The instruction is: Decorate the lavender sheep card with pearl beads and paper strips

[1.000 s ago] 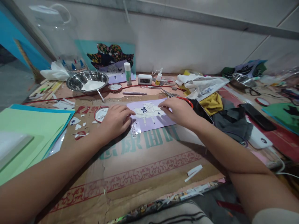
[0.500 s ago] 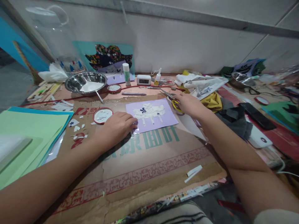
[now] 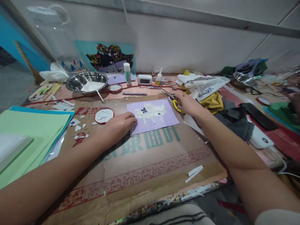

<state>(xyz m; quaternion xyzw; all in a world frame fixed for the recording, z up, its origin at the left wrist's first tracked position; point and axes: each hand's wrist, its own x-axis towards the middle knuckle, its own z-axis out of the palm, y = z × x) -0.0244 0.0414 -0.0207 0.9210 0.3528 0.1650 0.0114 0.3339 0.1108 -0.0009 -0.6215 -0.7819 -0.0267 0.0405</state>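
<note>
My left hand (image 3: 120, 125) is closed at the left edge of the purple card (image 3: 164, 123), and a short strand of pearl beads (image 3: 131, 131) hangs out below its fingers. On the card sits a white fabric shape (image 3: 152, 112) with dark flowers and rows of pearl beads, above several narrow white strips. Beyond the card's right edge, my right hand (image 3: 187, 104) has its fingers round the yellow handles of the scissors (image 3: 169, 94). The blades point away to the upper left. A red-rimmed lid (image 3: 104, 115) holding loose pearls lies beside my left hand.
Cardboard (image 3: 145, 162) covers the table front. Behind it are a steel bowl (image 3: 86, 82), a glue stick (image 3: 127, 74), a small clock (image 3: 144, 80), a glue bottle (image 3: 158, 77) and a pen (image 3: 134, 94). Fabric scraps (image 3: 211, 101) lie right, coloured paper (image 3: 30, 131) left.
My left hand has shifted slightly, and more of the bead strand shows below it. My right hand has closed further round the scissors' handles. A blurred dark shape has entered at the right edge.
</note>
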